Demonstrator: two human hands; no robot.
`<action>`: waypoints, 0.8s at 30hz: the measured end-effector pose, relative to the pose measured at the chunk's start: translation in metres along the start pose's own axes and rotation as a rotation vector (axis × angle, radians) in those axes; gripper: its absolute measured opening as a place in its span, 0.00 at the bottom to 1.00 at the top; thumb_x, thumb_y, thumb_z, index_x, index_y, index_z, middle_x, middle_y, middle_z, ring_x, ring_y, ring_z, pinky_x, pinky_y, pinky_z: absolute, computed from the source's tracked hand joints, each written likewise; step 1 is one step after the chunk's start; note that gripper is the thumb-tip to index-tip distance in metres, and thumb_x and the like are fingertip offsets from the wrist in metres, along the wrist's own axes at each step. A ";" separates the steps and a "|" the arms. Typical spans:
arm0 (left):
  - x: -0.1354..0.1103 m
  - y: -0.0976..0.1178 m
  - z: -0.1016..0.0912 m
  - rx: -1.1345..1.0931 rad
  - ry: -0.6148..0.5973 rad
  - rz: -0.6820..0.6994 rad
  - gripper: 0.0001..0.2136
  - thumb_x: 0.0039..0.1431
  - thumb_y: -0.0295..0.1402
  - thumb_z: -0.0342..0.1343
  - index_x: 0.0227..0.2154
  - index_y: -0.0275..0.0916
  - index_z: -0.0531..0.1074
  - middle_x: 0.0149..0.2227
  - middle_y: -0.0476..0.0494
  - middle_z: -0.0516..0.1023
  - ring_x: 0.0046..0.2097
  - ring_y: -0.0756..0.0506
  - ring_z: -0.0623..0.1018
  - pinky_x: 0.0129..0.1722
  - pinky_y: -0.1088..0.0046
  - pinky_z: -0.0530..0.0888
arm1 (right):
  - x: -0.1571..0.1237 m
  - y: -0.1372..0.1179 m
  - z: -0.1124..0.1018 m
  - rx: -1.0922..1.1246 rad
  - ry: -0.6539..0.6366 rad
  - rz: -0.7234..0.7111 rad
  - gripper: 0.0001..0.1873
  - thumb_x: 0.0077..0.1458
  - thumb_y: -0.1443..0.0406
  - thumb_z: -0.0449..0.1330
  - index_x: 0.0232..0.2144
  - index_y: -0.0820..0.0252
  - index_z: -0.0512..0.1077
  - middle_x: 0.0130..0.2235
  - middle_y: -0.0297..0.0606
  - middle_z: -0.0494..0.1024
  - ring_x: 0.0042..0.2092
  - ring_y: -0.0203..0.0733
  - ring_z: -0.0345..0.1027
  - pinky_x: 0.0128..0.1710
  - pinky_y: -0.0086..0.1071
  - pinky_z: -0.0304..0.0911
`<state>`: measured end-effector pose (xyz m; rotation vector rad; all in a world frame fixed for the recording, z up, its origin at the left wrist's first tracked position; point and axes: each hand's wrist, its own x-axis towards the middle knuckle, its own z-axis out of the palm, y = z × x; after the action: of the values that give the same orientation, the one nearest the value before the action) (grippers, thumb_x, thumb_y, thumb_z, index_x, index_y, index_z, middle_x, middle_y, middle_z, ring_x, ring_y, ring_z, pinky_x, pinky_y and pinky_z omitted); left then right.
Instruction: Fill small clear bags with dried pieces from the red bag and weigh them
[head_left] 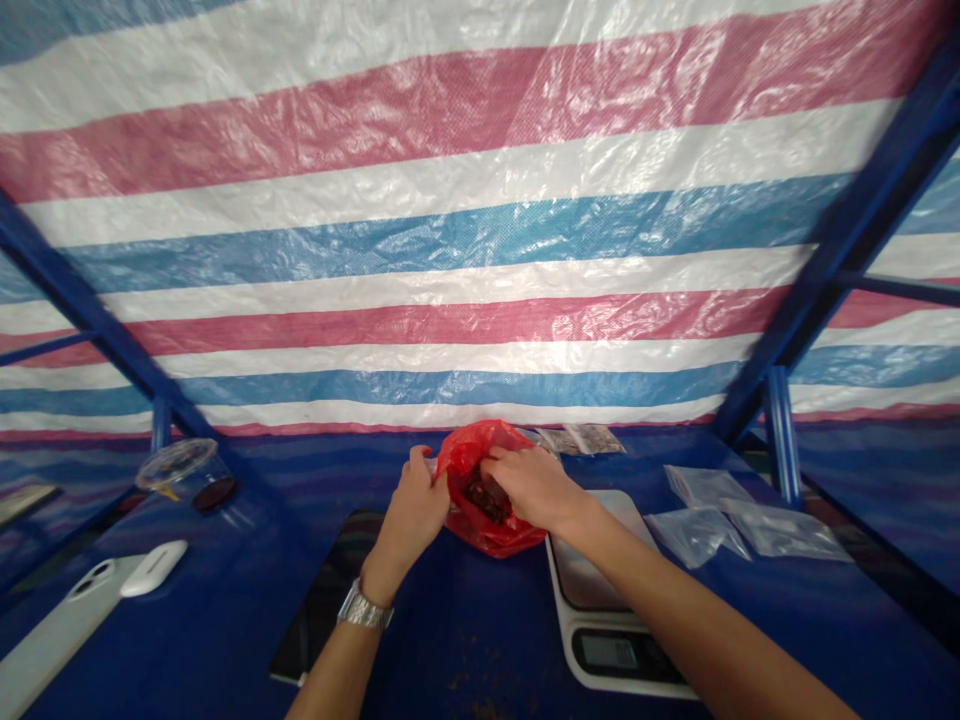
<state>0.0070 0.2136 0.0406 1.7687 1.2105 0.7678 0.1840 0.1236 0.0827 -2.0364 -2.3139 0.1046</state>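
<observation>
A red plastic bag [499,543] stands on the blue table with its mouth open towards me. Dark brown, loose bits [484,496] lie inside it. My left hand [417,505] is closed on the bag's left rim, holding it. My right hand [536,485] reaches in over the right rim, its fingers curled among the dark bits; what they pinch, if anything, is hidden. Under my right forearm sits a white kitchen scale [566,630] with a metal plate and a small display. A silver watch [365,606] is on my left wrist.
Several clear plastic bags [705,530] lie at the right. Small filled bags [592,438] rest behind the red bag. A dark tablet [322,610] lies by my left forearm. Farther left are a phone [60,625], a white case [154,568] and a clear plastic cup [184,470]. Blue frame bars flank the striped sheet.
</observation>
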 end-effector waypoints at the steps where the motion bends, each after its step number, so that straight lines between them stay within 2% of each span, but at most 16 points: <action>1: -0.003 0.002 -0.004 0.058 -0.068 -0.029 0.14 0.61 0.39 0.57 0.46 0.38 0.70 0.35 0.41 0.81 0.38 0.39 0.81 0.38 0.66 0.71 | 0.000 -0.001 0.000 0.003 0.003 0.003 0.29 0.43 0.70 0.74 0.50 0.62 0.77 0.54 0.49 0.81 0.50 0.58 0.78 0.46 0.39 0.70; 4: -0.011 0.006 -0.007 0.049 -0.236 -0.090 0.14 0.62 0.44 0.57 0.44 0.40 0.71 0.31 0.42 0.82 0.33 0.38 0.81 0.34 0.67 0.71 | 0.001 0.000 0.002 0.022 0.002 -0.018 0.31 0.44 0.72 0.73 0.53 0.62 0.75 0.55 0.52 0.80 0.52 0.59 0.77 0.47 0.40 0.70; 7: -0.012 0.008 0.003 -0.058 -0.230 -0.094 0.15 0.62 0.42 0.57 0.47 0.39 0.70 0.30 0.45 0.80 0.31 0.42 0.79 0.33 0.69 0.71 | 0.003 0.001 0.005 0.040 0.005 -0.054 0.22 0.54 0.74 0.63 0.51 0.62 0.76 0.53 0.51 0.81 0.52 0.57 0.77 0.47 0.40 0.69; 9: -0.009 0.010 0.009 -0.155 -0.209 -0.112 0.15 0.62 0.41 0.56 0.47 0.37 0.69 0.30 0.48 0.79 0.30 0.45 0.77 0.33 0.71 0.71 | 0.003 0.003 0.007 0.050 0.012 -0.057 0.19 0.57 0.75 0.58 0.50 0.62 0.77 0.52 0.51 0.82 0.51 0.56 0.78 0.46 0.39 0.68; 12: -0.005 0.014 0.011 -0.283 -0.181 -0.191 0.17 0.60 0.42 0.57 0.48 0.38 0.69 0.30 0.50 0.77 0.30 0.47 0.76 0.31 0.73 0.70 | 0.004 0.006 0.006 0.078 -0.006 -0.035 0.17 0.56 0.74 0.59 0.47 0.61 0.78 0.50 0.50 0.83 0.50 0.55 0.78 0.44 0.37 0.66; 15: -0.005 0.019 0.005 -0.340 -0.233 -0.241 0.21 0.56 0.43 0.61 0.49 0.39 0.69 0.31 0.51 0.78 0.30 0.47 0.76 0.29 0.74 0.69 | 0.004 0.011 0.004 0.144 -0.016 -0.024 0.15 0.54 0.72 0.62 0.44 0.58 0.78 0.46 0.44 0.84 0.47 0.51 0.79 0.40 0.33 0.63; 19: -0.005 0.019 0.000 -0.391 -0.352 -0.223 0.24 0.53 0.43 0.66 0.49 0.38 0.70 0.33 0.49 0.79 0.31 0.48 0.76 0.30 0.74 0.70 | 0.005 0.021 0.006 0.256 -0.019 -0.020 0.13 0.54 0.71 0.61 0.41 0.55 0.78 0.41 0.37 0.84 0.40 0.44 0.77 0.36 0.30 0.60; 24: -0.001 0.013 0.001 -0.536 -0.376 -0.199 0.27 0.50 0.39 0.68 0.52 0.37 0.70 0.40 0.44 0.81 0.34 0.47 0.79 0.32 0.74 0.71 | 0.007 0.033 0.014 0.393 0.025 -0.054 0.15 0.56 0.69 0.61 0.47 0.56 0.77 0.43 0.37 0.84 0.41 0.42 0.76 0.40 0.29 0.63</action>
<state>0.0130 0.2104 0.0514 1.2556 0.8155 0.5449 0.2142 0.1342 0.0661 -1.7687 -2.1222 0.4856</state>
